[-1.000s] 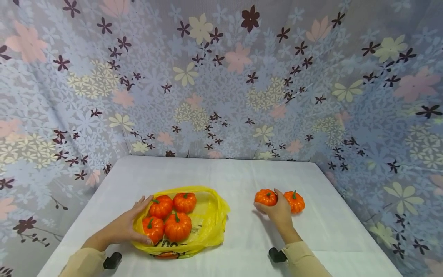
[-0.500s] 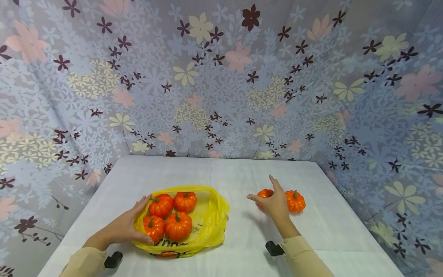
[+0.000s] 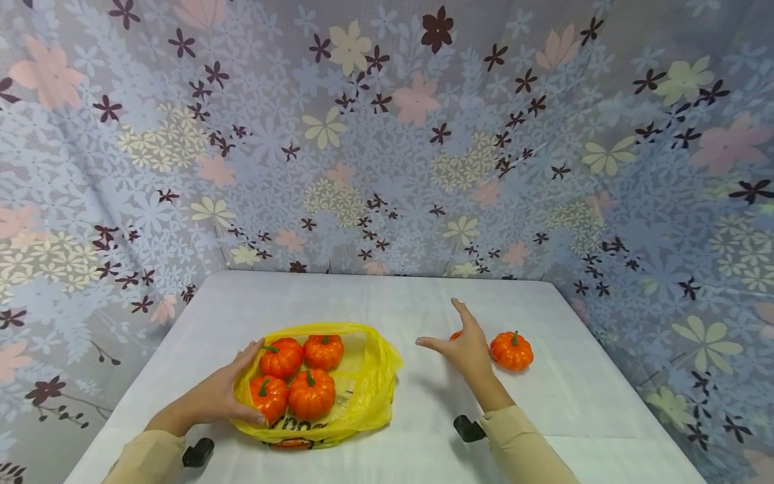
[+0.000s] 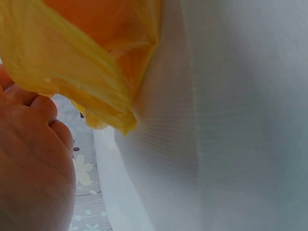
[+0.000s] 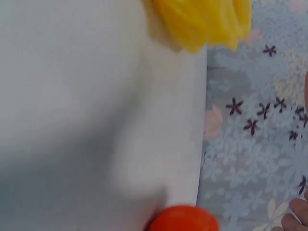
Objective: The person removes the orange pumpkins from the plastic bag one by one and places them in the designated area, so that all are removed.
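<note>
A yellow plastic bag (image 3: 376,393) lies with its mouth spread, holding several orange pumpkins (image 3: 311,395) with green stems. Around the bag's left side the left hand (image 3: 211,398) grips the rim, thumb at the front and fingers at the back. The left wrist view has this hand (image 4: 36,159) against the bag (image 4: 67,57). To the bag's right, the right hand (image 3: 470,351) holds nothing, thumb and fingers spread wide. It mostly hides one loose pumpkin (image 3: 456,335); another pumpkin (image 3: 511,351) sits right of it. A pumpkin (image 5: 184,220) shows at the right wrist view's bottom.
A white-covered table (image 3: 411,302) lies under everything. Behind it and at both sides hangs a flowered cloth (image 3: 387,168). Dark wrist-mounted pieces show near both cuffs, the left one (image 3: 197,453) and the right one (image 3: 468,428).
The right hand has let go of the loose pumpkin, spread its fingers and moved left. That pumpkin stays on the table. The left hand and the bag have hardly moved.
</note>
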Demonstrator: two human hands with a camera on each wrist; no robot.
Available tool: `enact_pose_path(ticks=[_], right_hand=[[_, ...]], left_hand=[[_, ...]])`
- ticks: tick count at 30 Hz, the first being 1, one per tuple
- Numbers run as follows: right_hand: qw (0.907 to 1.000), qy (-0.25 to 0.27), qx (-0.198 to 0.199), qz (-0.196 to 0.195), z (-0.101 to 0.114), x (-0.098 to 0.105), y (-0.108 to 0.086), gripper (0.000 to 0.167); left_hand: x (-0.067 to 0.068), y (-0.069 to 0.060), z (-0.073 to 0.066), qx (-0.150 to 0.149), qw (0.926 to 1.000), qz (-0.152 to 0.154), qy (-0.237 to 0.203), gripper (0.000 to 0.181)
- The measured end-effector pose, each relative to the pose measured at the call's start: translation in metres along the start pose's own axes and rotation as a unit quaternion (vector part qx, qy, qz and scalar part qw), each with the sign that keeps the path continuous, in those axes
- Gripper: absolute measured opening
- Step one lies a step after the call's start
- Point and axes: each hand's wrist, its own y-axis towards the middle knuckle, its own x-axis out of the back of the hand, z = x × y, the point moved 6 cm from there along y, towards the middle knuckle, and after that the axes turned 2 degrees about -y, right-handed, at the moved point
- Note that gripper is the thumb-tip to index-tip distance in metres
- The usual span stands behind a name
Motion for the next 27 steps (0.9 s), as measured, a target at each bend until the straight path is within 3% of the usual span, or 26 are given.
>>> enact_pose_path(ticks=[11,17,27], right_hand=[[0.9978,0.038,0.022,0.051,0.040,-0.036,-0.005,0.109],[0.9892,0.098,0.051,0.096,0.050,-0.055,-0.010,0.102],[0.9754,0.144,0.075,0.149,0.065,-0.078,-0.018,0.092]], left_hand=[[-0.001,-0.002,-0.002,0.004,1.0000,0.001,0.000,0.130],[-0.002,-0.002,0.000,0.009,0.9999,0.003,-0.007,0.131],[-0.001,0.000,0.001,-0.002,1.0000,0.000,-0.003,0.132]])
